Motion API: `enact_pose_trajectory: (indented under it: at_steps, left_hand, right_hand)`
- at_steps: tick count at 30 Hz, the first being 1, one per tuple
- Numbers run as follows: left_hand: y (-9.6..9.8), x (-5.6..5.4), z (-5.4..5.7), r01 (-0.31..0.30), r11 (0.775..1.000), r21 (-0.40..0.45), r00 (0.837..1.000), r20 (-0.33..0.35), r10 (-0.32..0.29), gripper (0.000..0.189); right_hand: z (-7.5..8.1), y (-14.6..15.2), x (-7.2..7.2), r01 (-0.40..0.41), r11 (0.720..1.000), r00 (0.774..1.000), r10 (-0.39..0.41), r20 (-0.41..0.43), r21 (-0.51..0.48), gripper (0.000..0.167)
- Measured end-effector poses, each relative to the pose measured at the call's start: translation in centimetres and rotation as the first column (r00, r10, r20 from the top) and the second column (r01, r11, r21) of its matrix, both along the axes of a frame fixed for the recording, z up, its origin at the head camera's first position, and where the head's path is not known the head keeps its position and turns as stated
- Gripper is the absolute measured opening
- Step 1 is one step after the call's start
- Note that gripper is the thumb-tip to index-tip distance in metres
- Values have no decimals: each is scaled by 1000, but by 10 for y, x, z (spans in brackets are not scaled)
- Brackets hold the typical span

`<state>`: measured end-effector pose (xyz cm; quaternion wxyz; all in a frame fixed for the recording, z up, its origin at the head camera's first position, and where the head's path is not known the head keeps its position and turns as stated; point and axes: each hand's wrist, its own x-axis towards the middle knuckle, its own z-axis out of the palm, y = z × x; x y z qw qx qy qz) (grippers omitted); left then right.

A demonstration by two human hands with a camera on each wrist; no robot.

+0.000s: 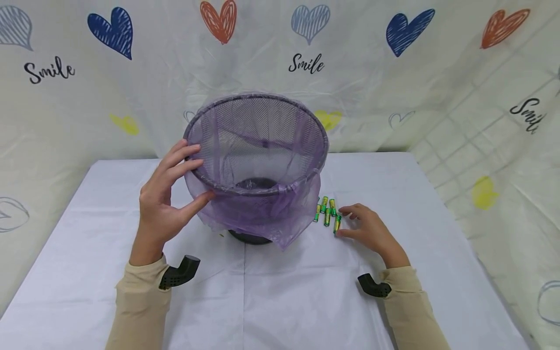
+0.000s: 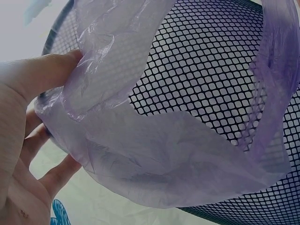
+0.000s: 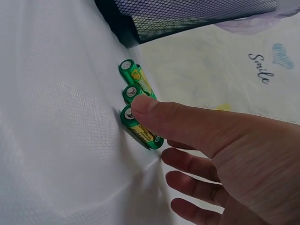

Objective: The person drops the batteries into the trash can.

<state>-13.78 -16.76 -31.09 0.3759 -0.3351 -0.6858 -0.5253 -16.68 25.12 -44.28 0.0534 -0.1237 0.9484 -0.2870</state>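
Head view: our left hand (image 1: 168,206) grips the bin (image 1: 262,131); our right hand (image 1: 372,232) is at a battery (image 1: 337,224) on the tabletop (image 1: 297,291), whether pinching we cannot tell. Pickup seems underway, calling next for a secure lift.

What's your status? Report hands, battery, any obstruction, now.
Left hand grips mesh bin. Right hand at nearest battery, grip unconfirmed. Nothing seen blocking it.
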Motion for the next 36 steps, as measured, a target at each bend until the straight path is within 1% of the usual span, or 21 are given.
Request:
enact_pose_trajectory:
  at_steps: [6,10,18,23,36]
  left_hand:
    - [-1,0,0,12,1000,-1,1000,15,-12,54]
    - [-1,0,0,8,1000,-4,1000,15,-8,53]
    - [-1,-1,-1,9,1000,-3,1000,11,-9,53]
    - [-1,-1,-1,12,1000,-3,1000,11,-12,53]
    - [0,1,2,16,1000,-4,1000,6,-16,51]
  right_hand:
    - [-2,-2,0,12,1000,1000,-12,0,22,60]
    - [-3,-2,1,9,999,1000,-8,-7,32,60]
    - [-4,-5,1,-3,999,1000,4,-23,42,56]
    - [-5,-6,2,4,999,1000,-3,-21,54,53]
    - [1,-5,4,0,998,999,2,-34,58,51]
